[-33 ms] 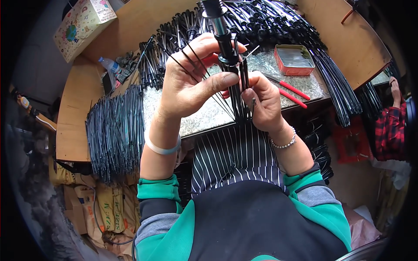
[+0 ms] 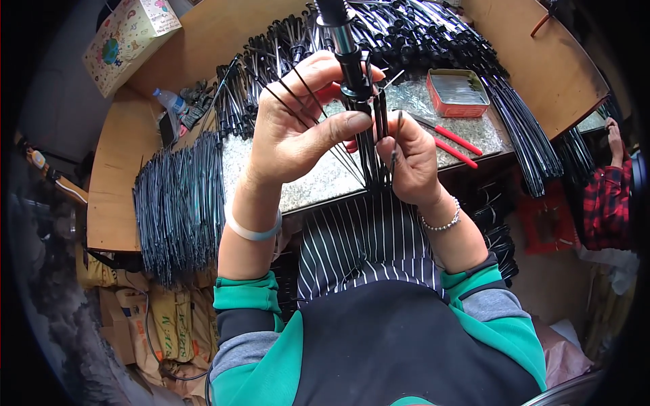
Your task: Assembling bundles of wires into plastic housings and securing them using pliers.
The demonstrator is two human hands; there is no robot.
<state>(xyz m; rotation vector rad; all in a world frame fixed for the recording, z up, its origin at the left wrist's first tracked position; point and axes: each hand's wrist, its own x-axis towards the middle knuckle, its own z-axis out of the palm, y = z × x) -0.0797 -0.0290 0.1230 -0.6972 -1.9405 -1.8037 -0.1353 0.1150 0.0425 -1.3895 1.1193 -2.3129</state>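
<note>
A black umbrella frame (image 2: 353, 71) stands upright between my hands, its shaft pointing away and its thin ribs (image 2: 367, 152) gathered below. My left hand (image 2: 298, 122) curls around it, thumb pressed on the collar and fingers behind. Several thin black ribs fan out past those fingers. My right hand (image 2: 409, 155) is closed, thumb against the bent forefinger, pinching a thin dark rib beside the shaft. What lies deeper inside that pinch is hidden. Red-handled pliers (image 2: 457, 145) lie on the table just beyond my right hand.
Bundles of dark ribs (image 2: 179, 203) hang over the table's left edge. Many more frames (image 2: 420, 34) are heaped along the back. A red open tin (image 2: 457, 101) holds thin pale pieces. A bottle (image 2: 169, 101) stands at left; a person in a checked sleeve (image 2: 604, 203) is at far right.
The thin rib at my right hand shows longer now, standing up above the thumb. The umbrella frame's upper end has shifted slightly. Both hands stay almost in place.
</note>
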